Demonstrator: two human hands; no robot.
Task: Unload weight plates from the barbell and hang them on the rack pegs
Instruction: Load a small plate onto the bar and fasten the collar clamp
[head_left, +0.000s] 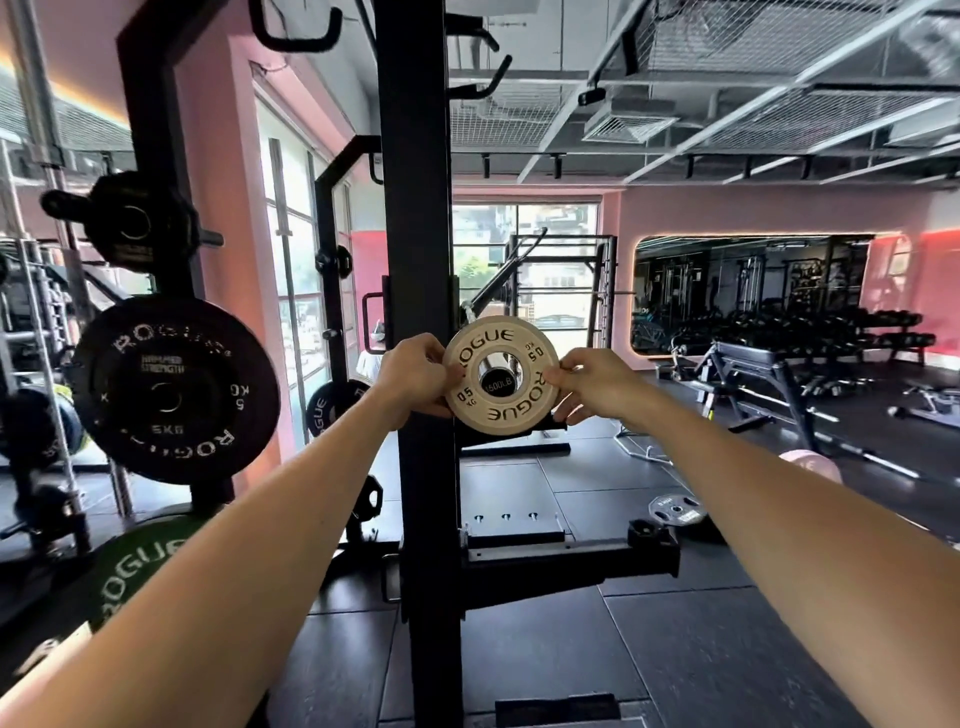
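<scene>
left hand (415, 375) | right hand (589, 383) | both gripping small plate (501, 382) (on sleeve)

The black rack upright (415, 260) stands just left of the barbell sleeve end (497, 383); open floor (675, 649) lies right.

cream plate (501, 382) w/ black lettering, black plate (174, 389) w/ white lettering, green plate (137, 564), pink walls (727, 213)

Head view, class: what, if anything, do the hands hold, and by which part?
Both hold the small white 0.5 kg plate by its rim: left hand on its left edge, right hand on its right. It sits on the barbell sleeve.
</scene>
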